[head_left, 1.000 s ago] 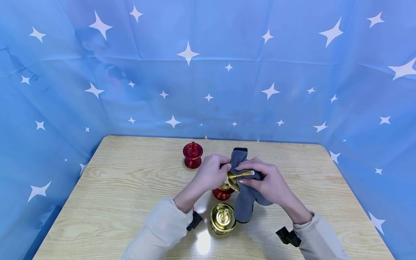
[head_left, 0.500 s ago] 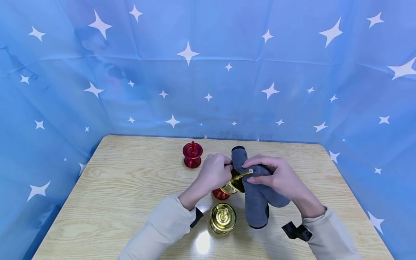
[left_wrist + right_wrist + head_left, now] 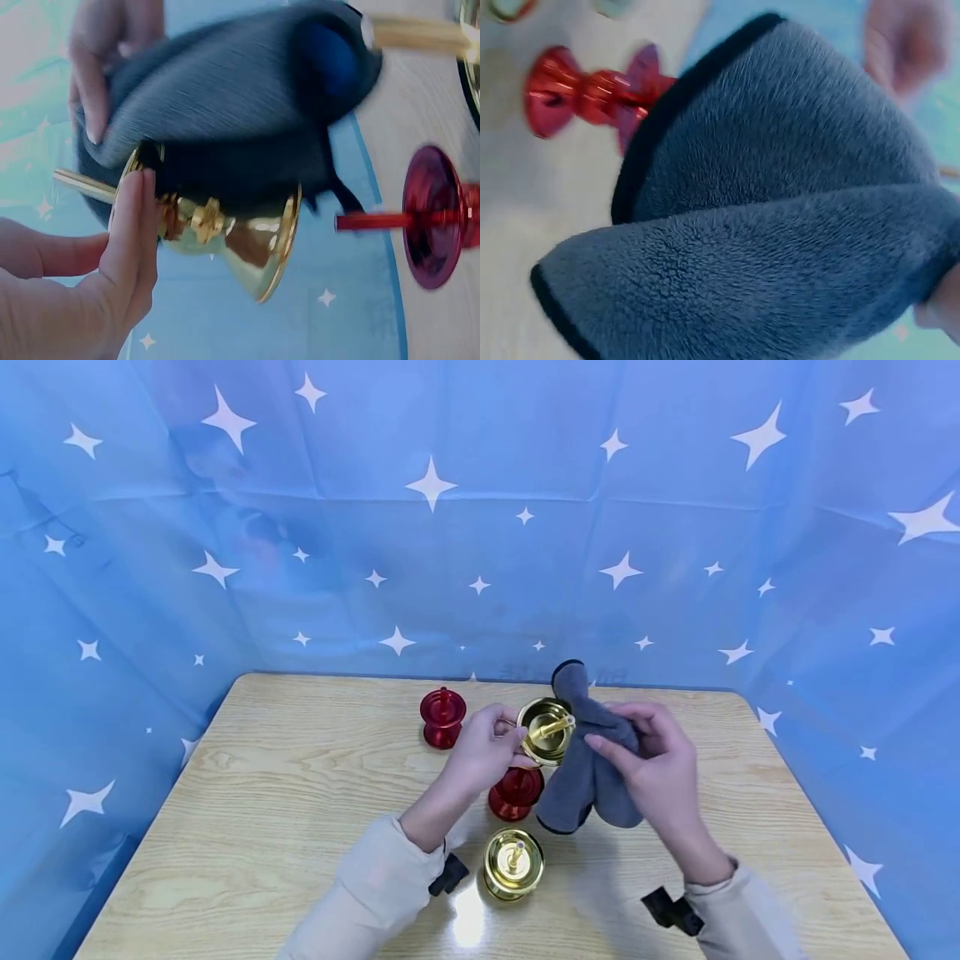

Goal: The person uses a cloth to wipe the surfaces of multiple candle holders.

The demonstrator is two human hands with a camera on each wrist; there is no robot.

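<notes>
My left hand point(image 3: 480, 756) pinches the rim of a gold oil lamp point(image 3: 534, 727), a footed metal cup with a thin tube rising from its middle. The lamp is raised and tipped so its bowl faces the head camera; the left wrist view shows its flared foot point(image 3: 259, 240). In my right hand point(image 3: 667, 768) is a grey plush cloth point(image 3: 577, 777) with black edging, bunched between thumb and fingers. The cloth hangs against the lamp's right side, overlapping its rim. From the right wrist, the cloth point(image 3: 742, 262) covers most of the view.
A red lamp point(image 3: 516, 793) stands just under the held one. Nearer the front is a second gold lamp point(image 3: 513, 864), upright. Another red lamp point(image 3: 442, 718) stands at the back left of the wooden table point(image 3: 300, 793). A blue star-patterned curtain point(image 3: 480, 527) hangs behind.
The gold lamp has lifted away and turned from a sideways tilt so its bowl shows. The cloth has slid off the tube's right side and risen, still held in my right hand.
</notes>
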